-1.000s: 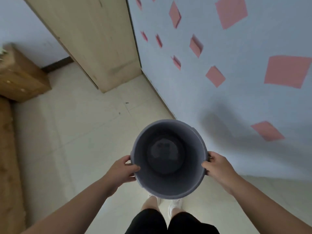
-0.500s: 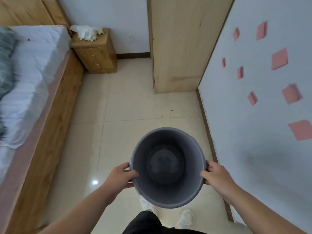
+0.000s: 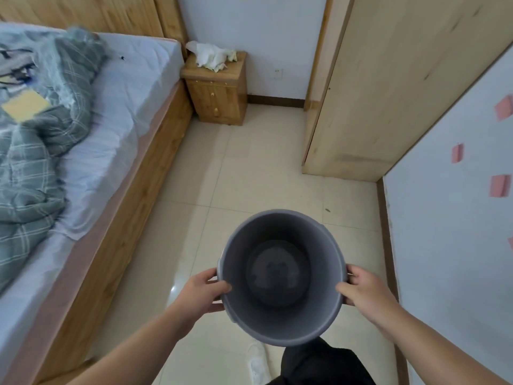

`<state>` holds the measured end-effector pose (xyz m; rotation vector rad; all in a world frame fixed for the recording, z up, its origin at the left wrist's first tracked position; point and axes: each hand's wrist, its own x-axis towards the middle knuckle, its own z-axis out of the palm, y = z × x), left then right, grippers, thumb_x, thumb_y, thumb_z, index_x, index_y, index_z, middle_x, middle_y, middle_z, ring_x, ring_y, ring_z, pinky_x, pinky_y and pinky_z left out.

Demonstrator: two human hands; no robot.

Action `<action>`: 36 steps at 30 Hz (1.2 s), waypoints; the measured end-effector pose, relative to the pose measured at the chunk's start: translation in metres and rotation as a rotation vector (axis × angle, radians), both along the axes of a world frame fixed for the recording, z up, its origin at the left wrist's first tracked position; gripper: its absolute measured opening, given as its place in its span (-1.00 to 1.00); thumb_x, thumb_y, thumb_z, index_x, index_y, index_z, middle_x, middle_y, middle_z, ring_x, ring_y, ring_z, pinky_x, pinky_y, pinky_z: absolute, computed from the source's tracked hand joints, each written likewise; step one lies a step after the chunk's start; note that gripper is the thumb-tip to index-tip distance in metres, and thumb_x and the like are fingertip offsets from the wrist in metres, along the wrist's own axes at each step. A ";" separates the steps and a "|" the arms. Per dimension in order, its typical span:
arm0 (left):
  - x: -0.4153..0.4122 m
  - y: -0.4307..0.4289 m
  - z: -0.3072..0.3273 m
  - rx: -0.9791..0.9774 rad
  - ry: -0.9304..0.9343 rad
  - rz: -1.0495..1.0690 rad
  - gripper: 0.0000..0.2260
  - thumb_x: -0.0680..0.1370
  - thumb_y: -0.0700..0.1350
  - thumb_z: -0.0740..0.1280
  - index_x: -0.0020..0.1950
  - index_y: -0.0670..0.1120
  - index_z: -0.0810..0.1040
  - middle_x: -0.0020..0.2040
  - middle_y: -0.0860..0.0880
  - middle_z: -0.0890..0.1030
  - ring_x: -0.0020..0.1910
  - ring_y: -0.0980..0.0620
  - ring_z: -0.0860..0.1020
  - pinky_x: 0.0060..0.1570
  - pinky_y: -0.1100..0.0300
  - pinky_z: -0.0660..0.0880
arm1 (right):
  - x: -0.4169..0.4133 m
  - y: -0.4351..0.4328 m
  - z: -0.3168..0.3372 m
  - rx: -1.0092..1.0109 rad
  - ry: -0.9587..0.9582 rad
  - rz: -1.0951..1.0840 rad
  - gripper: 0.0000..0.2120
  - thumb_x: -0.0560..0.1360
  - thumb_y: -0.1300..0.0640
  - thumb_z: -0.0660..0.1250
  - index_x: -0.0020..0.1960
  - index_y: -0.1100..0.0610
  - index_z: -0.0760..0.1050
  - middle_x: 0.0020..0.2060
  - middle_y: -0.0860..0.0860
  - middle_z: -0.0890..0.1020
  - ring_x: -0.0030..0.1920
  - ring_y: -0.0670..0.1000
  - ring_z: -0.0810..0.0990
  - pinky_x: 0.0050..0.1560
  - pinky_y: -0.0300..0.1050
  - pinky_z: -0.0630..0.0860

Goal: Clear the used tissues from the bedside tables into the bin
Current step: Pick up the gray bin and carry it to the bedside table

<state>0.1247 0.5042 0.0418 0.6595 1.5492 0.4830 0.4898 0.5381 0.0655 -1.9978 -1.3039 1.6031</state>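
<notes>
I see a wooden bedside table standing in the far corner against the white wall, just beside the head of the bed. A heap of crumpled white tissues lies directly on its top. On the bed's pale sheet lies a rumpled grey-green checked quilt, with a flat yellow item resting on it. Both pieces of furniture stand on the cream tiled floor.
</notes>
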 end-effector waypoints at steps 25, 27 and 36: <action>-0.142 0.372 -0.006 0.002 -0.030 0.295 -0.70 0.54 -0.24 0.45 0.23 0.02 0.69 0.05 -0.02 0.80 0.01 -0.05 0.78 -0.06 0.06 0.73 | -0.165 0.471 -0.021 0.023 -0.002 0.236 -0.70 0.48 0.32 0.34 0.09 0.01 0.66 -0.11 -0.03 0.80 -0.06 0.05 0.77 0.01 0.06 0.73; -0.164 0.407 -0.005 -0.006 -0.036 0.280 -0.71 0.54 -0.23 0.45 0.23 0.02 0.69 0.04 -0.01 0.80 0.00 -0.04 0.78 -0.05 0.06 0.73 | -0.184 0.502 -0.018 0.020 -0.006 0.248 -0.71 0.47 0.27 0.34 0.09 -0.02 0.66 -0.10 -0.04 0.80 -0.06 0.02 0.77 0.02 0.06 0.72; -0.230 0.571 0.008 -0.005 -0.010 0.187 -0.74 0.55 -0.20 0.46 0.22 0.02 0.70 0.04 0.00 0.80 -0.02 0.00 0.78 -0.11 0.12 0.72 | -0.237 0.633 -0.004 -0.002 0.087 0.137 -0.64 0.41 0.19 0.33 0.07 -0.19 0.66 -0.06 -0.07 0.80 -0.04 -0.03 0.78 -0.06 -0.12 0.71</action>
